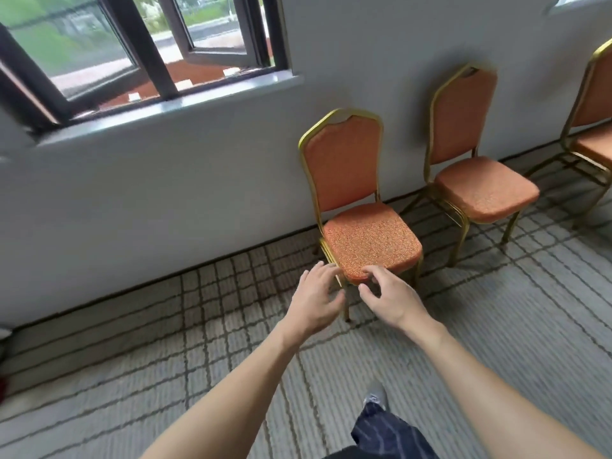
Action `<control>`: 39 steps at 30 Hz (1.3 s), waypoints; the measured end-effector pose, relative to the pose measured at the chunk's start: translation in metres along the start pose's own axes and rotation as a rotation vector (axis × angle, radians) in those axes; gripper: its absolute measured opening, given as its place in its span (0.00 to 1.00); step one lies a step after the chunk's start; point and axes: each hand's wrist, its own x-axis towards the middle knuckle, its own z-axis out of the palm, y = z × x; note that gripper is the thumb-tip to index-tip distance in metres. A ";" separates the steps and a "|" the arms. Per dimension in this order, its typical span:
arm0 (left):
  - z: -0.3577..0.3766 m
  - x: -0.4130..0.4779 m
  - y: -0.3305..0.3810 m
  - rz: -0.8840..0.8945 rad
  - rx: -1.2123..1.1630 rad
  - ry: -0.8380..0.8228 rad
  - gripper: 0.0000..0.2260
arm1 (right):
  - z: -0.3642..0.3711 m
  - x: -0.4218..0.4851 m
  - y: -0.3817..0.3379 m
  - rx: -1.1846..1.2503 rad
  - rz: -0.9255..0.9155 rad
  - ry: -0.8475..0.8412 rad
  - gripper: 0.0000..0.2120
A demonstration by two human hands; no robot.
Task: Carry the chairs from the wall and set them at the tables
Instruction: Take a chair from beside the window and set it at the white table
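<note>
My left grip (316, 298) and right grip (389, 296), fingers loose and holding nothing, hover at the front seat edge of the nearest orange-upholstered, gold-framed chair (371, 240), which stands against the grey wall (198, 180). Risk: a front-only lift could tip its back into that wall.

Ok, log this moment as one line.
phase: pre-grasp | left hand: open, by seat front of nearest chair | right hand: open, same edge | grip: none yet | second chair, third chair: at wall
</note>
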 end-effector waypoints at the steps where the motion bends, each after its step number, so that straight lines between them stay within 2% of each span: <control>1: -0.005 0.020 -0.004 -0.026 0.008 0.029 0.22 | -0.001 0.026 -0.001 -0.009 -0.014 -0.029 0.22; 7: -0.034 0.122 -0.042 -0.168 -0.017 0.086 0.24 | -0.011 0.156 -0.030 0.020 -0.059 -0.122 0.22; 13: -0.062 0.213 -0.093 -0.190 -0.067 0.050 0.20 | -0.007 0.268 -0.054 0.124 -0.007 -0.115 0.23; 18: -0.100 0.301 -0.154 -0.122 -0.073 -0.015 0.21 | 0.007 0.369 -0.082 -0.078 -0.009 -0.108 0.24; 27: -0.180 0.443 -0.228 0.042 0.001 -0.148 0.21 | -0.002 0.500 -0.145 0.017 0.140 0.018 0.24; 30: -0.185 0.490 -0.231 0.099 -0.005 -0.168 0.21 | -0.008 0.535 -0.143 0.055 0.200 0.037 0.23; 39: -0.166 0.630 -0.229 0.112 -0.023 -0.274 0.23 | -0.036 0.668 -0.091 0.258 0.356 0.115 0.25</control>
